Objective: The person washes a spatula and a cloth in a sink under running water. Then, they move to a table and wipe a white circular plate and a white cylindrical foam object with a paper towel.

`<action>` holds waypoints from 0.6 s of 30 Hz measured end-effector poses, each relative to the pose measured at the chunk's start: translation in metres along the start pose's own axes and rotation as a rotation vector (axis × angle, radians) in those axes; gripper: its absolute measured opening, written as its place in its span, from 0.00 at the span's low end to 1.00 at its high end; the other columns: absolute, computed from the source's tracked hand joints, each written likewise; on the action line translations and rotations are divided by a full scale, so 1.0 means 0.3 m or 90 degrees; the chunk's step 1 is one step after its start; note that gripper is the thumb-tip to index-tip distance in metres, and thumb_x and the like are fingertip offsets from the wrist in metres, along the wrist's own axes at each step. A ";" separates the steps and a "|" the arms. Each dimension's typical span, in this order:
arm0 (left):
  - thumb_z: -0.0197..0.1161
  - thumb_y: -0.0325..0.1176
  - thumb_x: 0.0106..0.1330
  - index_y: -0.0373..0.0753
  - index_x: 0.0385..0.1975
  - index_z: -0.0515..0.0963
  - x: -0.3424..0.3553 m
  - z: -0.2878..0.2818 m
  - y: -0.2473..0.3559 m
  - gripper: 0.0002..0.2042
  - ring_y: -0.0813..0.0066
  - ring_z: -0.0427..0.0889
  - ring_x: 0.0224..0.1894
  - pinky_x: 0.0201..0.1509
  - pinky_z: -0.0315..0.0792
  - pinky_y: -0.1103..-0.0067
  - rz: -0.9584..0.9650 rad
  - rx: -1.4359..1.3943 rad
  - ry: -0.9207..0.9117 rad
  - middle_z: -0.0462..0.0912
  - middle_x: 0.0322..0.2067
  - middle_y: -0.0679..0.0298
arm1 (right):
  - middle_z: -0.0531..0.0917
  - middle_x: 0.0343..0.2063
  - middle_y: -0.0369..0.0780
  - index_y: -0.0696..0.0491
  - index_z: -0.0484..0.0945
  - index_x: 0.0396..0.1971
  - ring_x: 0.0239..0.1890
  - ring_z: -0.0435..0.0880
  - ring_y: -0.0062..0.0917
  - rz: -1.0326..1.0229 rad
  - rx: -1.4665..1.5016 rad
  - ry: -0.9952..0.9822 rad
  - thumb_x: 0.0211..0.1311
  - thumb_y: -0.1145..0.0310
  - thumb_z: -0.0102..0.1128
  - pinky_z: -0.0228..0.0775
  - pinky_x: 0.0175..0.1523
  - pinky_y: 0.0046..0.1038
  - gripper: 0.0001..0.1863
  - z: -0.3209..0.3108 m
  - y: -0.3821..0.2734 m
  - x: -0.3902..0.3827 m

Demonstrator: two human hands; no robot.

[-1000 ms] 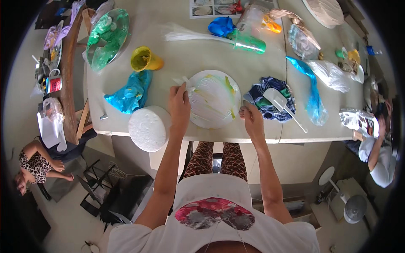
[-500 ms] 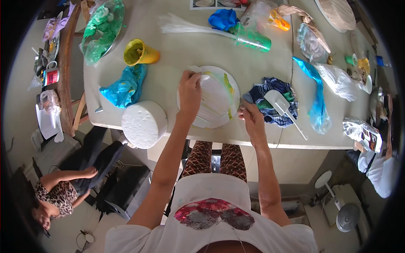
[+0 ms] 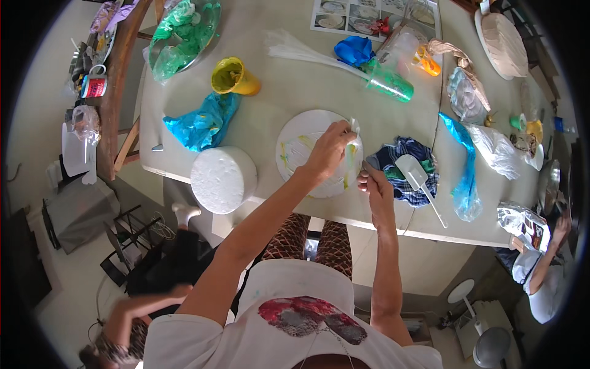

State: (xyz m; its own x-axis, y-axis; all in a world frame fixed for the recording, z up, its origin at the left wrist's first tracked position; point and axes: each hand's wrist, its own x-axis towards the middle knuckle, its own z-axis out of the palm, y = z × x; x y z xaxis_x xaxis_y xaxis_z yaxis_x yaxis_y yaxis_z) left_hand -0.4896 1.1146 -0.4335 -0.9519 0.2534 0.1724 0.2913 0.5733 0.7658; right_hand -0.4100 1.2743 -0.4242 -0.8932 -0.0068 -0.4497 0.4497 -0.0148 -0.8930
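A round white board (image 3: pixel 302 126) lies before me, streaked with white and yellow-green smears. My left hand (image 3: pixel 332 148) is over its right half, fingers pinched on a crumpled white tissue-like piece (image 3: pixel 354 129). Close by the board's right rim, my right hand (image 3: pixel 375 186) has its fingers curled closed. Some grey shows at its knuckles, but what it grips is not clear. Just right of that hand rests a bunched plaid cloth (image 3: pixel 391 150), with a white plastic scraper (image 3: pixel 412 170) lying across it.
Left stand a white foam cylinder (image 3: pixel 223 179), a blue piping bag (image 3: pixel 200 123) and a yellow cup (image 3: pixel 235 77). A green cup (image 3: pixel 393 83) lies beyond the board. Blue (image 3: pixel 465 166) and white (image 3: pixel 491 147) bags lie right. Another person (image 3: pixel 126 329) is at lower left.
My left hand has swept right across the board with the white piece, toward its right rim. My right hand stays near that rim. The view has shifted, and the person at lower left has moved.
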 end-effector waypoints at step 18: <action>0.53 0.25 0.57 0.31 0.47 0.68 -0.217 -0.333 0.073 0.16 0.77 0.73 0.44 0.46 0.69 0.85 -0.503 -0.916 -0.103 0.73 0.44 0.62 | 0.75 0.37 0.40 0.59 0.71 0.45 0.38 0.75 0.23 0.012 0.053 -0.040 0.60 0.80 0.35 0.69 0.43 0.24 0.17 -0.043 -0.014 -0.041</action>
State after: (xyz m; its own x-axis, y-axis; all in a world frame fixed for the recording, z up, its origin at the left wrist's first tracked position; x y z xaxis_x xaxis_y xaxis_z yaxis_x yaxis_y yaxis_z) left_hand -0.4307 1.0328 -0.3662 -0.7660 0.3947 -0.5073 -0.6407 -0.5331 0.5526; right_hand -0.4009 1.2872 -0.4152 -0.8836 -0.0713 -0.4628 0.4679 -0.0975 -0.8784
